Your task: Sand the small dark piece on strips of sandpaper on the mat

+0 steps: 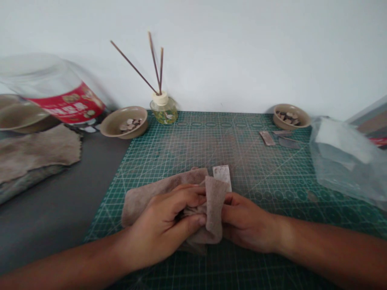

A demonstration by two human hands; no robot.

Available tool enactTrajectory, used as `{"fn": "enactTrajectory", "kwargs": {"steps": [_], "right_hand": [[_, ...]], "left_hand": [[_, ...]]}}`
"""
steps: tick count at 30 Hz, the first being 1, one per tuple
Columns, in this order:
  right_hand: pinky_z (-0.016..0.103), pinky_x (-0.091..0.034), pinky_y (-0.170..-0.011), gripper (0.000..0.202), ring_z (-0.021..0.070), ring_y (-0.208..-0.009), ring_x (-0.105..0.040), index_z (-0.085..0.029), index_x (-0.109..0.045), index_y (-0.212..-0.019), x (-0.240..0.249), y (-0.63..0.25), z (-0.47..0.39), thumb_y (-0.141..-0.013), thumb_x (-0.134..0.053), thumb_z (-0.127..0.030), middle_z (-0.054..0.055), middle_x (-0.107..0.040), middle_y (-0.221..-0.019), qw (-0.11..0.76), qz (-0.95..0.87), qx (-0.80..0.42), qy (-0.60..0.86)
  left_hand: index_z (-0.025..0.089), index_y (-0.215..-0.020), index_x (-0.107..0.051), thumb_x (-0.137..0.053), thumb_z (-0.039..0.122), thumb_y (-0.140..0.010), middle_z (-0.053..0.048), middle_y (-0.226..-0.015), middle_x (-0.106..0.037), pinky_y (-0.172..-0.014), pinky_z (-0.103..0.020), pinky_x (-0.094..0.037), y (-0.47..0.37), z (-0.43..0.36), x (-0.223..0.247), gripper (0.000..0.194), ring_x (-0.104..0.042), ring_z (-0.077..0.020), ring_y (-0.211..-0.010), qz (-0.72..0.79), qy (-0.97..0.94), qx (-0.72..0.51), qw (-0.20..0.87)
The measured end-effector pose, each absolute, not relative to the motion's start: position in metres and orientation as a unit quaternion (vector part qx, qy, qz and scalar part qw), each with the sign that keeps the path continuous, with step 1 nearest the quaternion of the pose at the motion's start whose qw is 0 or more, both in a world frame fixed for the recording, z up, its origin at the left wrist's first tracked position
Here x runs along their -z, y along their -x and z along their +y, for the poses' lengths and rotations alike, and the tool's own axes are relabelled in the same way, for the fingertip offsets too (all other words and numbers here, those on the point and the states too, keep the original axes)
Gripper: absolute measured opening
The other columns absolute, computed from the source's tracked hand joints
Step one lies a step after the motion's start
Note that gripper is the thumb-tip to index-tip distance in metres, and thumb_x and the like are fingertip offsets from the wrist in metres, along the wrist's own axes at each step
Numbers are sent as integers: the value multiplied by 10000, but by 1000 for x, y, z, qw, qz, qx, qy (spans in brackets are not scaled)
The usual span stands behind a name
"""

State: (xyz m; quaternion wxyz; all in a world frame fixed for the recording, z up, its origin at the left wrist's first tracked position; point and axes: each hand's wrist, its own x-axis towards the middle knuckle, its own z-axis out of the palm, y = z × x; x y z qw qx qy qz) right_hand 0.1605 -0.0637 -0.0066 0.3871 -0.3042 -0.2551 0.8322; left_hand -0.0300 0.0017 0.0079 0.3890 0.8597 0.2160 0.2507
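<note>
A brownish-pink cloth [163, 187] lies bunched over the front middle of the green cutting mat [199, 141]. My left hand [166, 225] is closed on it, thumb and fingers pinching the folds. On the cloth's right side my right hand [252, 223] has its fingers curled against a raised flap of it. Whatever may be inside the folds is hidden. Just beyond the cloth and the right fingertips lies a small whitish rectangular piece [222, 175], partly covered by the cloth.
A bowl of small pieces [139, 131] and a reed diffuser [164, 108] stand back left; another bowl [292, 125] is back right, near flat strips [267, 138]. A plastic bag [341, 157] lies right. Left are a red-labelled jar [69, 102] and a brown cloth [42, 151].
</note>
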Motion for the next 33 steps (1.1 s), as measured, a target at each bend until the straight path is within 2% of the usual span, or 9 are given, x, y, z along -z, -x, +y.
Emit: {"fn": "enactTrajectory", "kwargs": {"steps": [3, 7, 14, 20, 27, 33], "right_hand": [[364, -487, -875, 363, 178, -830, -654, -155, -762, -963, 8, -161, -64, -789, -806, -472, 26, -689, -804, 381, -263, -834, 299], [347, -494, -835, 364, 169, -792, -648, -158, -763, -955, 9, -161, -64, -787, -805, -478, 33, -700, -811, 391, -261, -831, 297], [370, -498, -912, 314, 209, -946, -672, -184, -751, -1010, 2, -161, -64, -825, -779, -436, 53, -738, -919, 416, -253, -826, 286], [382, -485, -953, 301, 221, -1009, -671, -171, -751, -1018, 4, -161, -64, -810, -796, -383, 66, -743, -960, 419, -243, -828, 283], [378, -496, -925, 360, 233, -1014, -673, -172, -750, -1052, 9, -160, -64, -785, -819, -403, 68, -743, -976, 416, -243, -830, 281], [359, -499, -901, 312, 213, -968, -676, -197, -755, -1031, 8, -160, -64, -798, -808, -397, 51, -743, -936, 421, -256, -825, 276]], "left_hand": [[232, -1096, -657, -507, 272, -987, -33, -1139, -721, -942, -311, -556, 28, 3, -11, 189, -680, -190, -1068, 196, -864, -250, 389], [249, -1243, -619, -491, 237, -993, -29, -1196, -713, -964, -288, -548, 28, 3, -15, 281, -674, -178, -1103, 190, -870, -247, 382], [248, -1398, -492, -568, 216, -947, -56, -1340, -654, -1058, -324, -520, 31, 2, -13, 459, -614, -211, -1255, 183, -885, -234, 360], [259, -1362, -511, -571, 180, -949, -35, -1332, -659, -1078, -289, -501, 33, 2, -11, 426, -609, -178, -1260, 173, -883, -247, 361], [263, -1329, -557, -519, 234, -996, -9, -1303, -682, -1070, -257, -495, 32, 3, -12, 336, -628, -155, -1230, 179, -887, -239, 353], [252, -1325, -551, -590, 219, -947, -35, -1324, -668, -1066, -300, -515, 33, 2, -10, 381, -620, -189, -1251, 179, -887, -227, 359]]}}
